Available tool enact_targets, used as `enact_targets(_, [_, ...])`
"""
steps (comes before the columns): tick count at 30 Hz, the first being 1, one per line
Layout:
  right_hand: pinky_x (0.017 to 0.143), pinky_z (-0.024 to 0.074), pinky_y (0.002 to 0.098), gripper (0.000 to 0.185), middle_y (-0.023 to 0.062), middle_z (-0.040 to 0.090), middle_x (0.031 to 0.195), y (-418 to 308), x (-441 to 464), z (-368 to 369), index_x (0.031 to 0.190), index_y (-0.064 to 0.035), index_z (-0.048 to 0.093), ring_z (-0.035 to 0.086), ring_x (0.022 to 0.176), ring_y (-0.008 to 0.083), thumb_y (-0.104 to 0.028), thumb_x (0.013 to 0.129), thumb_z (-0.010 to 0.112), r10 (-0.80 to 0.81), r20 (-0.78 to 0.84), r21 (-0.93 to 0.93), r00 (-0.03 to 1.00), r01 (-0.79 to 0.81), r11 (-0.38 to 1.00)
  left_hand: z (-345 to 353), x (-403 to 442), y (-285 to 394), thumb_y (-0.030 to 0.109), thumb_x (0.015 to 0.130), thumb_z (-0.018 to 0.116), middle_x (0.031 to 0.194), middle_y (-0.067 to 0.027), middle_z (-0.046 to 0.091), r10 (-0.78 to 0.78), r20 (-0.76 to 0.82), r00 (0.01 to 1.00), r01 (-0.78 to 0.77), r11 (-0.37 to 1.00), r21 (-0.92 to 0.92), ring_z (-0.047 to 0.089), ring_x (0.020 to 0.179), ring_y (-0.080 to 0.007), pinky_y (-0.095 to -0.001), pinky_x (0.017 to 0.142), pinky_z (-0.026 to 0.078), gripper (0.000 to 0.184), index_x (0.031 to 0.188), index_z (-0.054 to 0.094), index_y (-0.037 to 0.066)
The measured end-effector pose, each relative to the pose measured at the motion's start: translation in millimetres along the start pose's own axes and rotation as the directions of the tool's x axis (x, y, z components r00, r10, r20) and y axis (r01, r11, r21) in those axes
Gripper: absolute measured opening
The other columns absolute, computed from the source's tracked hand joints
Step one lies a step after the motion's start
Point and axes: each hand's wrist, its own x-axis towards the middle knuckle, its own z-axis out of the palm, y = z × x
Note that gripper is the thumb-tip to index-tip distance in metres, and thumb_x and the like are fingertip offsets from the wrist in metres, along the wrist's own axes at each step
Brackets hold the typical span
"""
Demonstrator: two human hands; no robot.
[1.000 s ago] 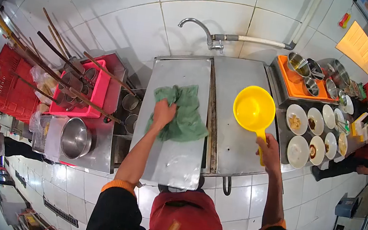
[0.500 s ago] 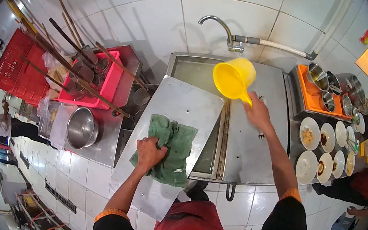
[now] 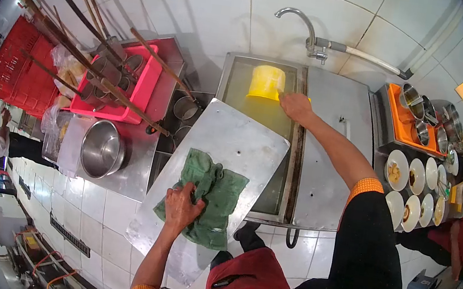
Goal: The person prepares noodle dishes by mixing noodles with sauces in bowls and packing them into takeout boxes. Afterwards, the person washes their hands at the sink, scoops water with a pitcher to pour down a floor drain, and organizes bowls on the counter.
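Note:
My right hand is wrapped round the handle of a yellow water dipper. The dipper lies tipped in the water of a metal basin, below the tap. My left hand has its fingers curled on a crumpled green cloth. That cloth is spread on a flat metal sheet, which slants across the basin's near left side. How far the dipper is sunk is hard to make out.
A metal cover adjoins the basin on the right. Beyond it stand white bowls and an orange tray of metal pots. Leftward are a steel bowl and a pink bin with long-handled tools. Other people stand at both sides.
My right hand has brought the yellow dipper left and down from above the basin's right edge into the water. My left hand stays on the green cloth; the view has shifted slightly.

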Motion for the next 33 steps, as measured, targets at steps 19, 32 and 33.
enact_targets(19, [0.034, 0.031, 0.0236, 0.028, 0.0018, 0.049, 0.062, 23.0, -30.4, -55.8, 0.088, -0.0013, 0.056, 0.038, 0.041, 0.0072, -0.029, 0.093, 0.051, 0.213, 0.478, 0.853, 0.852, -0.392, -0.344, 8.8, 19.3, 4.5, 0.021, 0.065, 0.069, 0.08, -0.0195, 0.06, -0.037, -0.037, 0.999, 0.034, 0.996, -0.08, 0.059, 0.078, -0.0384, -0.0464, 0.072, 0.045, 0.037, 0.094, 0.054, 0.003])
enact_targets(32, [0.036, 0.0318, 0.021, 0.027, 0.0002, 0.049, 0.063, -7.2, -178.7, -161.8, 0.092, -0.0037, 0.055, 0.039, 0.042, 0.0049, -0.029, 0.095, 0.047, 0.37, 0.334, 0.911, 0.867, -0.196, -0.364, 49.2, 130.7, 62.3, 0.021, 0.065, 0.068, 0.075, -0.0215, 0.063, 0.024, -0.142, 0.99, -0.048, 0.985, -0.165, 0.062, 0.074, -0.0414, -0.0488, 0.067, 0.048, 0.036, 0.092, 0.054, 0.002])
enact_targets(33, [0.037, 0.0319, 0.0206, 0.027, -0.0001, 0.049, 0.062, -14.5, -199.3, -166.6, 0.09, -0.0041, 0.055, 0.039, 0.042, 0.0048, -0.03, 0.095, 0.047, 0.391, 0.335, 0.919, 0.858, -0.206, -0.335, 55.9, 143.8, 67.3, 0.022, 0.065, 0.068, 0.078, -0.0212, 0.063, 0.007, -0.153, 0.988, -0.032, 0.986, -0.163, 0.061, 0.076, -0.0411, -0.0485, 0.068, 0.048, 0.036, 0.091, 0.054, 0.001])
